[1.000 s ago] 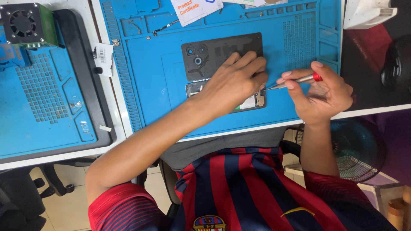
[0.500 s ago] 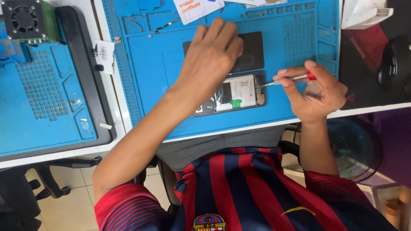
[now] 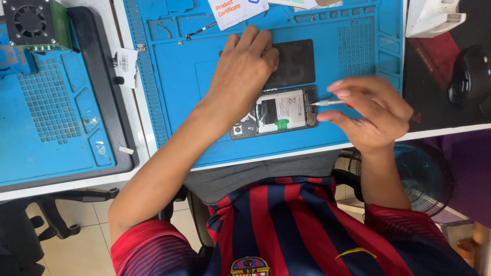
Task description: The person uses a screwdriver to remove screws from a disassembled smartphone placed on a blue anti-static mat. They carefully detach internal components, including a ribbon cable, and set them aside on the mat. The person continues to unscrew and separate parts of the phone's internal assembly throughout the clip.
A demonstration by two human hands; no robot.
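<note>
An opened phone [image 3: 279, 113] lies on the blue work mat [image 3: 189, 76], its battery and boards exposed. Just beyond it lies the dark back cover [image 3: 295, 62]. My left hand [image 3: 243, 71] rests palm down on the cover's left part, fingers spread, its heel over the phone's left end. My right hand [image 3: 369, 111] pinches a thin screwdriver [image 3: 327, 102] with a red handle, its tip at the phone's right end. The screwdriver handle is mostly hidden in my fingers.
A second blue mat [image 3: 51, 107] in a black tray lies left, with a green fan unit [image 3: 33, 23] at its far corner. Paper cards [image 3: 236, 9] sit at the mat's far edge. A dark pad with a black mouse [image 3: 468, 76] lies right. A floor fan [image 3: 424, 176] stands below.
My left hand lifted the dark cover off the phone and slid it away from me, exposing the phone's inside. My right hand brought the screwdriver tip down to the phone's right end.
</note>
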